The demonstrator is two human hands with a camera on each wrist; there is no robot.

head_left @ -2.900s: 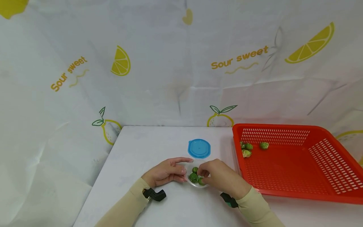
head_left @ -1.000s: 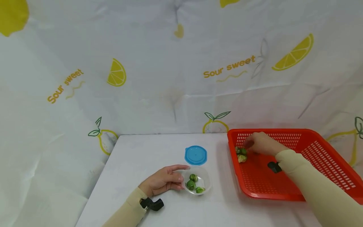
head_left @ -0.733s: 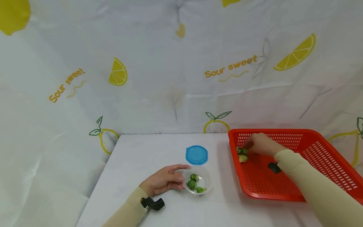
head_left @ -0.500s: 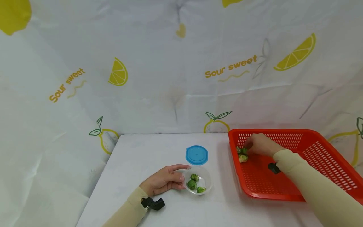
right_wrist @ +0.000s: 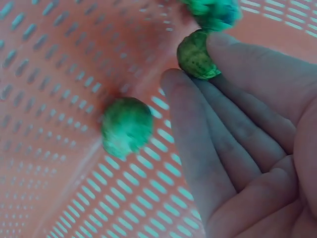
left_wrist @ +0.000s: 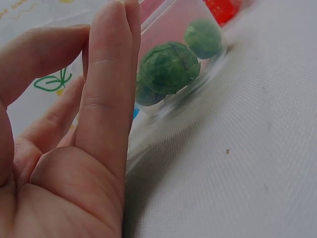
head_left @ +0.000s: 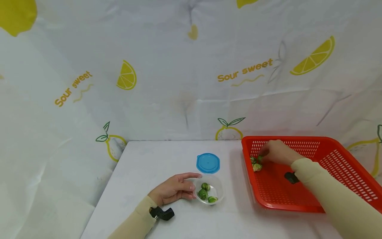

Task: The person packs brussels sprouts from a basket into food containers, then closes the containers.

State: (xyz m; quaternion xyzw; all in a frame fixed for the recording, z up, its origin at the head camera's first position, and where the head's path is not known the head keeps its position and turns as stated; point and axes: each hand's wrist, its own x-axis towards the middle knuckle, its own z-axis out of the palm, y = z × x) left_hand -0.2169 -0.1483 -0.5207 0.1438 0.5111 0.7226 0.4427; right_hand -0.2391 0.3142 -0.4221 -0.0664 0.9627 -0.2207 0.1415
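My left hand (head_left: 173, 189) holds the left side of a clear round bowl (head_left: 220, 191) on the white table. Three green Brussels sprouts lie inside; one large Brussels sprout (left_wrist: 169, 68) shows through the wall in the left wrist view. Over at the red basket, my right hand (head_left: 276, 152) reaches into the far left corner. Between its thumb and fingers it pinches a Brussels sprout (right_wrist: 194, 53), partly covered by the thumb. Beside it in the basket lie a pale Brussels sprout (right_wrist: 126, 127) and another leafy sprout (right_wrist: 214, 11), cut off at the frame's top.
A blue lid (head_left: 208, 163) lies flat on the table (head_left: 155, 159), just behind the bowl. The red perforated basket (head_left: 286, 206) takes up the right side, with raised walls. A white sheet printed with lemons (head_left: 167, 83) hangs behind the table.
My right hand has left the bowl and gone right into the basket, where it stays over the sprouts. The left hand keeps its hold on the bowl. The head view has tilted slightly.
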